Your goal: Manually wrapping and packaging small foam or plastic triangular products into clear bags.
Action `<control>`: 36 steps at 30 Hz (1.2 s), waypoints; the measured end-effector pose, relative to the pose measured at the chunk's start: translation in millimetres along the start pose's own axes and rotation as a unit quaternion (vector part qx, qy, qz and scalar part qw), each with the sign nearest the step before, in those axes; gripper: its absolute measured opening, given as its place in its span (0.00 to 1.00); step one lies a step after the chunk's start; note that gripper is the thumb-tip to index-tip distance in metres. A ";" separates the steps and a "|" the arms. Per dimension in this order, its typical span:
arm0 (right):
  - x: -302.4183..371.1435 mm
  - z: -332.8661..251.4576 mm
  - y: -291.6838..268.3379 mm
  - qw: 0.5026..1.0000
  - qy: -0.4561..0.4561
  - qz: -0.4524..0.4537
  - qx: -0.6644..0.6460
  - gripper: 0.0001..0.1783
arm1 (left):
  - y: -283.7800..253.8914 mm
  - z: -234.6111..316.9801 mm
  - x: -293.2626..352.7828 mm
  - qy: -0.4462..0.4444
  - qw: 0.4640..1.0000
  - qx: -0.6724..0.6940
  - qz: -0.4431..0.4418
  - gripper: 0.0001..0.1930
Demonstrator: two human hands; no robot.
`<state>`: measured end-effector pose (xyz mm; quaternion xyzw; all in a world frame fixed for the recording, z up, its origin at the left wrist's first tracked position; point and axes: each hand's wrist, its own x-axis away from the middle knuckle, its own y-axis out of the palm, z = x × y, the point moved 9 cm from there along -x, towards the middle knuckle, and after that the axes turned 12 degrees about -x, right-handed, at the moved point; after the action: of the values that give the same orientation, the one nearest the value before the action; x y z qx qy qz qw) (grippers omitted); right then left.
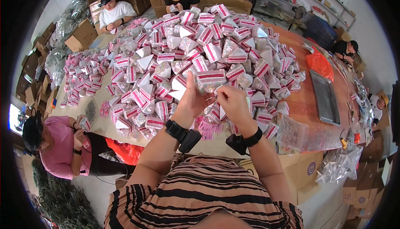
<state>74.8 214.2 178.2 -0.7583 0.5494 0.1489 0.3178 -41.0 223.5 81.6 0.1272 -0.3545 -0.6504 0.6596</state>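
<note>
In front of me, a wedge-shaped package (211, 78), like a slice of layered cake in pink and white with a clear glittery wrap, is held up over the pile. My left hand (191, 100) grips it from the left, thumb raised along its side. Close by, my right hand (233, 103) is closed, its fingertips pinched at the package's lower right edge; whatever is between them is too small to make out. Behind and around both hands spreads a large heap of similar wedge packages (166, 58). Several pink printed cards (207, 129) lie below my hands.
Clear plastic bags (293, 132) lie at the table's near right, with a metal tray (325, 97) and an orange bag (320, 64) beyond. A person in pink (62, 141) works at the left; others sit around the table. Cardboard boxes (82, 35) stand about.
</note>
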 end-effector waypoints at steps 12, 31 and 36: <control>2.5 -8.1 16.5 1.000 -0.029 0.003 -0.004 0.04 | -9.2 -11.0 4.4 -0.069 0.991 0.099 0.057 0.29; 6.6 -6.8 24.3 0.996 -0.056 -0.011 0.064 0.04 | -15.9 -5.2 8.1 0.006 0.998 0.017 0.056 0.26; 8.0 -2.8 28.1 0.994 -0.028 -0.032 0.103 0.05 | -23.7 -1.6 10.2 0.057 0.993 -0.052 0.088 0.23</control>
<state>51.2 201.1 166.8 -0.7343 0.5281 0.1028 0.4139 -59.2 210.5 68.6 0.0985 -0.2919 -0.5992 0.7390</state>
